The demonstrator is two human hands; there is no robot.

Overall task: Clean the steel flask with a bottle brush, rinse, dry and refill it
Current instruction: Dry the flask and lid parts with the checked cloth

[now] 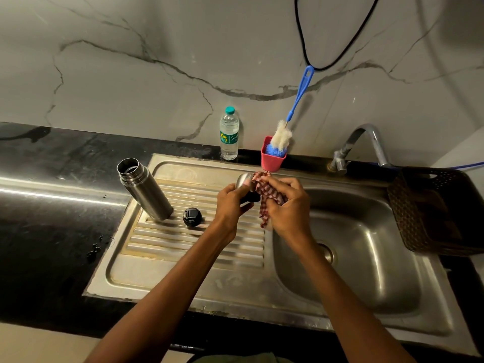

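My left hand (230, 199): clamped on steel cup lid (245, 180). My right hand (284, 203): closed on checked cloth (267, 191); best pushed right inside the rim. Steel flask (144, 188): open, upright on drainboard (183, 258). Bottle brush (284, 134): in red cup (272, 159)

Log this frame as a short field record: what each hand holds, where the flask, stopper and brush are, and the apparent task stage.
left hand: grips steel cup lid
right hand: wipes the lid with checked cloth
flask: upright, open, on drainboard
black stopper: on drainboard, beside flask
bottle brush: head down in red cup
water bottle: capped, by the wall
tap: no water seen running
stage: drying, not refilled
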